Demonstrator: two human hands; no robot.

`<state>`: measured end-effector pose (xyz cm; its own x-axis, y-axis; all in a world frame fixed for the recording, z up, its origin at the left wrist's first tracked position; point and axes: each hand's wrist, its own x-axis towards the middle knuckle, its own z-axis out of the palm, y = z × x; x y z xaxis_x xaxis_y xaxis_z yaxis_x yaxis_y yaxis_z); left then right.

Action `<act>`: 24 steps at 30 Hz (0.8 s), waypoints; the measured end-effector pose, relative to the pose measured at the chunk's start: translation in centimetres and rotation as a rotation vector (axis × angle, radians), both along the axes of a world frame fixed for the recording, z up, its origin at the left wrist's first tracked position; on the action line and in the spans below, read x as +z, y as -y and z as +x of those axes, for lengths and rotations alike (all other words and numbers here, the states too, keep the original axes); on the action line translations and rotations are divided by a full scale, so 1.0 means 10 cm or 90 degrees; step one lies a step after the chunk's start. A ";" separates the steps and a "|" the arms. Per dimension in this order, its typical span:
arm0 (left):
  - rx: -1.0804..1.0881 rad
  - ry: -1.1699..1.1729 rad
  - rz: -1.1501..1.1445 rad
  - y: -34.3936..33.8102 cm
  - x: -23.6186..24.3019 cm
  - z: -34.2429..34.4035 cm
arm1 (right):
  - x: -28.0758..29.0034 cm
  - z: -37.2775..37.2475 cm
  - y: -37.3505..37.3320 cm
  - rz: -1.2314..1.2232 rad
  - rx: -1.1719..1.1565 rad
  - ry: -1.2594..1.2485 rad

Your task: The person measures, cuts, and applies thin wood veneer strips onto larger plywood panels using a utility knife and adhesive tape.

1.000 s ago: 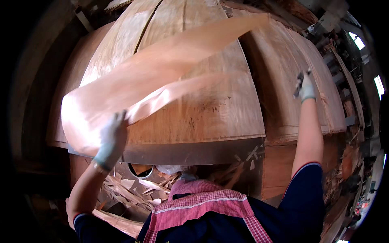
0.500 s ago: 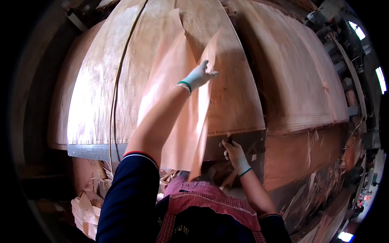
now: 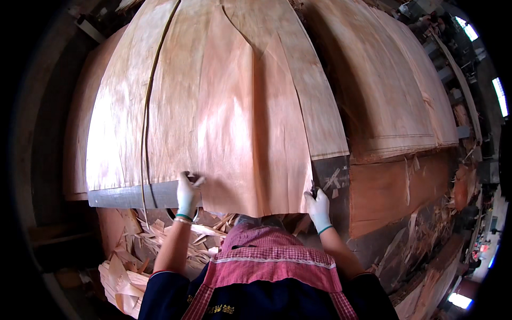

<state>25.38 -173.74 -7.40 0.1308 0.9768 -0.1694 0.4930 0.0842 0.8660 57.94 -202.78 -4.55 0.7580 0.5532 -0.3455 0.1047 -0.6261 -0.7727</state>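
A thin pinkish wood veneer sheet (image 3: pixel 229 138) lies over paler veneer (image 3: pixel 176 106) on the work surface, its near edge hanging slightly over the table's metal edge. A raised fold runs lengthwise down its middle, and its far end splits into two points. My left hand (image 3: pixel 188 194), in a white glove, is at the sheet's lower left corner, thumb and fingers apart and holding nothing visible. At the lower right edge my gloved right hand (image 3: pixel 319 209) is closed around a small dark tool (image 3: pixel 313 188); most of the tool is hidden in the fingers.
A long thin cord or strip (image 3: pixel 145 122) crosses the pale veneer on the left. To the right stands another veneer stack (image 3: pixel 394 101), with a reddish board (image 3: pixel 400 194) below it. Veneer scraps (image 3: pixel 154 240) litter the area under the table's metal edge (image 3: pixel 122 196).
My left hand has come back from the middle of the sheet to its lower left corner. The lifted, rippling sheet now lies spread wider. My right hand has moved slightly nearer me.
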 end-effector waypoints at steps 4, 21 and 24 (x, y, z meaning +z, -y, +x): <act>-0.036 -0.154 0.043 0.37 0.23 0.37 | -0.02 0.02 0.02 -0.019 -0.018 0.060; 0.040 0.165 -0.030 0.46 0.20 -0.06 | 0.02 -0.10 0.11 0.013 -0.050 0.028; 0.140 0.308 -0.136 0.73 0.30 -0.28 | -0.25 -0.02 0.31 0.099 -0.053 0.021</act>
